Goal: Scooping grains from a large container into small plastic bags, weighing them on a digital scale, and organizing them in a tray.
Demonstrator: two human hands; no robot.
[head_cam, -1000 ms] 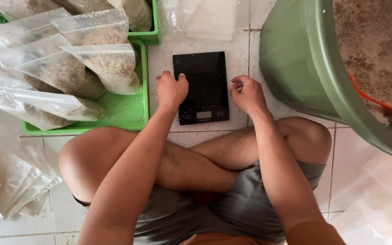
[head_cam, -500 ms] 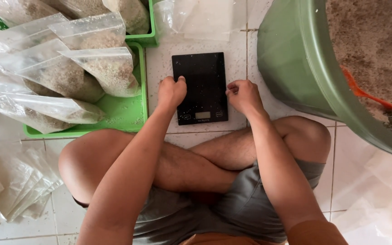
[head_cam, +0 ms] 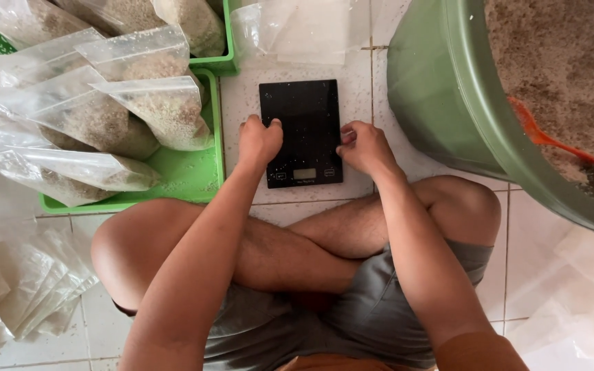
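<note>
1. Person sits cross-legged on tiled floor [head_cam: 393,75]; flat black kitchen scale [head_cam: 302,130] lies on the tiles just ahead of the knees, between the two hands

2. Left hand [head_cam: 258,139]: fingers curled, thumb and fingertips pinching the scale's left edge near mid-length. Closed around the rim, nothing else held

3. Right hand [head_cam: 364,145]: fingers bent, tips pressed to the scale's right edge. Loosely closed on the rim, holds only that

4. Change over the last second: both hands sit at the same two edges as before, and the scale keeps about the same place between green tray and green tub. Judgement: the scale is being steadied or squared up on the floor, not lifted or carried

5. Orientation: scale's long axis runs away from the person, front to back. Small display window [head_cam: 304,174] and buttons sit at the near end, just below the level of both hands, so the reading side faces the person. Platform bare except for scattered pale specks

6. Beyond the left hand, outward: green tray [head_cam: 187,178] holding clear bags of grainy tan material [head_cam: 166,110]; more empty clear bags [head_cam: 29,275] lie further out by the knee

7. Beyond the right hand: large green tub [head_cam: 441,103] filled with the same tan material, an orange scoop [head_cam: 544,134] half buried in it
</note>
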